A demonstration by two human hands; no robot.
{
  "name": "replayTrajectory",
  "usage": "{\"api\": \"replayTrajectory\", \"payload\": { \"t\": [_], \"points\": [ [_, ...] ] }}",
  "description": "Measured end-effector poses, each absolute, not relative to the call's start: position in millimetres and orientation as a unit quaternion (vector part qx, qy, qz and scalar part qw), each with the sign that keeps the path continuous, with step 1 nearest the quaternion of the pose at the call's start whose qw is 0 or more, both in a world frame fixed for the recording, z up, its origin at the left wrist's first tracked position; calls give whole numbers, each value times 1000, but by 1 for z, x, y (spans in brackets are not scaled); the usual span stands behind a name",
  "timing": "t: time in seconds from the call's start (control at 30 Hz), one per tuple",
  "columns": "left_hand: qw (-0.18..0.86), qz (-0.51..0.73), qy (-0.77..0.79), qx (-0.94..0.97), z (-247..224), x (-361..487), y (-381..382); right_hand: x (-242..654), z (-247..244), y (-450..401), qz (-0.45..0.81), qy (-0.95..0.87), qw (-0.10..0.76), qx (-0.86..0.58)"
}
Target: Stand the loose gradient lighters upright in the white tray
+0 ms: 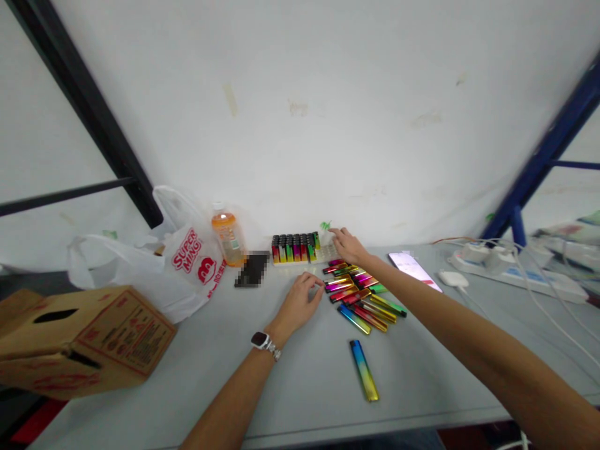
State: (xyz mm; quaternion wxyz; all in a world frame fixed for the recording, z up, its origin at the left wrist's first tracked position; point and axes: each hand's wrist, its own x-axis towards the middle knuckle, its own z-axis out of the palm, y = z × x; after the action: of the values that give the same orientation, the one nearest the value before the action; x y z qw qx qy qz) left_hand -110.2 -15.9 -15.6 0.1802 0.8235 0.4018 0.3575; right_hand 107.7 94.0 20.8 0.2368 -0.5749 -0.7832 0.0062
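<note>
Several colourful lighters [295, 249] stand upright in rows in a pale tray [330, 252] against the wall. My right hand [347, 247] is at the tray's right end, its index finger stretched out and no object visible in it. My left hand [302, 301] hovers or rests in front of the tray, fingers bent and apart, holding nothing that shows. To its right lies a loose pile of shiny lighters [359, 294]. A single blue and yellow lighter [364, 370] lies apart from the pile, nearer the table's front edge.
A cardboard box [117, 337] and white plastic bag [187, 269] occupy the left. An orange bottle [229, 236] stands beside a dark blurred item [252, 270]. On the right are a phone [413, 270], a white charger [453, 279] and a power strip [520, 272] with cables.
</note>
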Motion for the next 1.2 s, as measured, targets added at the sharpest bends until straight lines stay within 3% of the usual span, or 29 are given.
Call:
{"api": "replayTrajectory", "payload": {
  "t": [0.3, 0.5, 0.63, 0.97, 1.2],
  "points": [
    [1, 231, 402, 886, 3, -62, 16, 159, -6, 68, 86, -749, 190, -629],
    [3, 188, 453, 871, -4, -43, 36, 158, 7, 71, 64, -764, 109, -633],
    [32, 211, 432, 876, -13, -46, 43, 156, 11, 73, 85, -749, 103, -648],
    [83, 291, 433, 849, -10, -61, 7, 150, 1, 47, 81, -757, 185, -622],
    [85, 253, 402, 876, -13, -65, -48, 140, -4, -3, -18, -732, 294, -615]
  ]
}}
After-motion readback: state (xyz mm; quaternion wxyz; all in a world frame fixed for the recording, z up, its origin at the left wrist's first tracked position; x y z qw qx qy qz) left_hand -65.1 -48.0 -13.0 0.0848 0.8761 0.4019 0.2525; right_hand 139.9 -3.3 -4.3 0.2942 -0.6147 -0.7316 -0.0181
